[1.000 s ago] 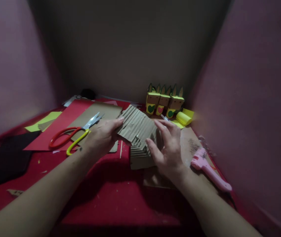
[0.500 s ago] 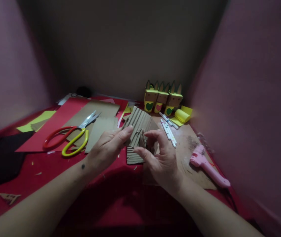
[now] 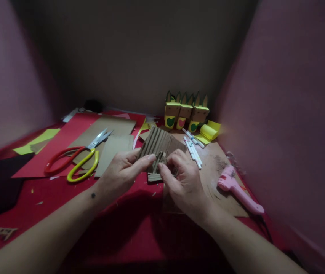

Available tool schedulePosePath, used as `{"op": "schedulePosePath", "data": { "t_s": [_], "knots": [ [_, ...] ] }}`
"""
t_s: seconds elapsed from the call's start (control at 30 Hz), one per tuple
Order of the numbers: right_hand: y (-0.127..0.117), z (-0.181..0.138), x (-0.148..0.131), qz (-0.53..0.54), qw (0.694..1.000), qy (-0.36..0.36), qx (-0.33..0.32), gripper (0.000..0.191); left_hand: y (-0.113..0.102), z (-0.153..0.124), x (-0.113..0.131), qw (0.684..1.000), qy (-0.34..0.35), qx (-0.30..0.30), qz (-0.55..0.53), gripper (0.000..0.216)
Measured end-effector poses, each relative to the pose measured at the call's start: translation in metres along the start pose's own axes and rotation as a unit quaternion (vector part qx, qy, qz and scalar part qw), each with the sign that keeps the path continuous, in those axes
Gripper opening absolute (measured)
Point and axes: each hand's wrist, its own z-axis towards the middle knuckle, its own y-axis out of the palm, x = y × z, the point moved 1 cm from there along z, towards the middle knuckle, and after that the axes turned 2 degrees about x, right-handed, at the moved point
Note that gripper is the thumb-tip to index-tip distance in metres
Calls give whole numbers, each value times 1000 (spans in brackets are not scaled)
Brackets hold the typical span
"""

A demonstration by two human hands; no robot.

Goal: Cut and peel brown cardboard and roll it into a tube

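Observation:
A piece of corrugated cardboard [image 3: 157, 141], its ridges bare, is held up between both hands above the red cloth. My left hand [image 3: 124, 169] grips its left side, thumb flat on the ridged face and fingers behind. At its lower right edge, my right hand [image 3: 181, 177] is closed, thumb and fingers pinching a torn, curled flap of the cardboard. Part of a second ridged cardboard piece [image 3: 154, 177] shows just below; the hands hide how the two meet.
Scissors [image 3: 86, 148] with red and yellow handles lie on cardboard sheets and red paper [image 3: 33, 165] at left. Several markers [image 3: 193, 152], a pink glue gun [image 3: 239, 190] and a yellow paper roll [image 3: 208, 131] lie at right. Cardboard animal figures [image 3: 185, 110] stand behind.
My right thumb and fingers have closed from a spread position onto the torn flap. My left thumb has slid further over the cardboard, and the view has shifted slightly.

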Motion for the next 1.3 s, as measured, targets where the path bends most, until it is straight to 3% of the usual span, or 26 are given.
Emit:
{"op": "schedulePosePath", "data": {
  "t_s": [0.17, 0.37, 0.57, 0.83, 1.0, 1.3],
  "knots": [
    [-3, 3, 4, 66, 997, 30, -16, 25, 1, 4, 4, 999, -12, -40, -13, 25],
    [-2, 5, 6, 86, 996, 35, -10, 24, 3, 7, 1, 990, -57, -59, -113, 24],
    [-5, 7, 14, 126, 988, 89, 8, 17, -6, 12, 0, 989, -57, -8, -137, 20],
    [-4, 9, 25, 248, 949, 192, 30, 11, -11, 20, -7, 976, -94, -10, -196, 15],
    [-4, 14, 28, 358, 902, 236, 52, 11, -14, 25, -13, 977, -96, -10, -190, 18],
    [-9, 24, 42, 399, 862, 297, 96, 17, -24, 32, -20, 976, -86, 28, -197, 9]
  ]
}}
